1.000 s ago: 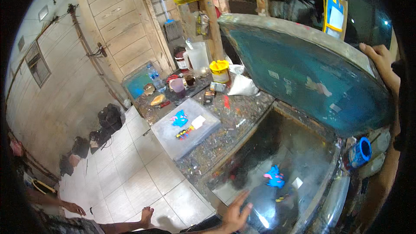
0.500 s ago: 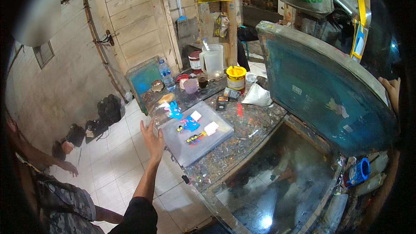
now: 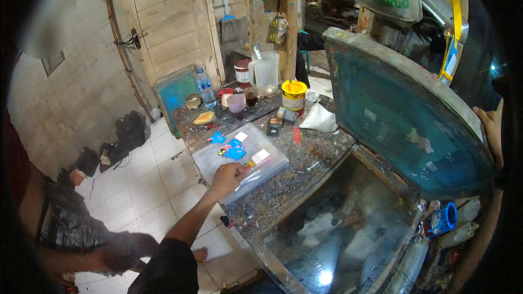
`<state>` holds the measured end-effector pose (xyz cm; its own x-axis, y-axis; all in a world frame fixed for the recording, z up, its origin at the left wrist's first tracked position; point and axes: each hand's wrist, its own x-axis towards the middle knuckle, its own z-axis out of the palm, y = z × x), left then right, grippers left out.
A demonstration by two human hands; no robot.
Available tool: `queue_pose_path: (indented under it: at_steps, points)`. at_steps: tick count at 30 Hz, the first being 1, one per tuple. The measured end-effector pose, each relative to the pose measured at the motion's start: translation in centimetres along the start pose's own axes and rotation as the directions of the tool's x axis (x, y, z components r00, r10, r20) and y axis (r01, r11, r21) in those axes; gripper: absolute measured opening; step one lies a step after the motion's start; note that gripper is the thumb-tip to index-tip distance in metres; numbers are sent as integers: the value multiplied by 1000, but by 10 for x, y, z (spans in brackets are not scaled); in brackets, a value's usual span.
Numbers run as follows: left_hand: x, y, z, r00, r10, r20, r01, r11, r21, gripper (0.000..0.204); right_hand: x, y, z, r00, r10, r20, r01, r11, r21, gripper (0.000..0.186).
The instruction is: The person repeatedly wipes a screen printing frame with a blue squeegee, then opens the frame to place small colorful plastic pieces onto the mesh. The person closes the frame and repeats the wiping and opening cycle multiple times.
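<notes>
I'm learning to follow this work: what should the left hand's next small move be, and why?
Probably settle the small yellow-and-red strip flat on the clear plastic: the left hand is right at it, though whether it pinches it is unclear. The right hand is at the edge of the raised frame, so the left seems freer.

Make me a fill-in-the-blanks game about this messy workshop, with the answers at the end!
1. The left hand is over the see-through slab.  The biggest figure there is mainly ____.
2. In the picture, the tall pitcher stands to the ____ of the bottle.
3. The tub has a bright ____ rim.
4. The lumpy bag beside it is ____.

Missing words: blue; right; yellow; white.
</notes>
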<state>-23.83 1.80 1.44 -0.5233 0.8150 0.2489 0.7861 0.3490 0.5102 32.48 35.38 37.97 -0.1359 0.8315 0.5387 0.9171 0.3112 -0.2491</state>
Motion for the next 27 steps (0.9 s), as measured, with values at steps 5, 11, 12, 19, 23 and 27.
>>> queue_pose_path:
  at_steps: [5,11,12,19,23,27]
  points:
    - [30,-17,-24,968,-49,245,102,974,-205,28,-8,-2,-3,1000,-13,-19,13,999,33,58]
    - [62,-21,-43,933,203,297,-257,954,157,22,-12,-20,-14,988,27,149,-36,997,62,65]
    - [64,-19,-42,924,237,300,-301,935,188,22,-14,-23,-13,995,35,95,-37,999,20,66]
    - [72,38,-66,893,292,342,-403,857,322,25,-21,-26,-15,987,-128,96,118,988,101,55]
    - [56,109,-60,650,458,606,-680,707,195,26,-15,-24,-18,967,-213,138,225,971,-76,48]
    - [-53,161,27,481,536,694,-668,736,-105,43,-18,-21,-20,965,-247,89,250,968,-29,59]
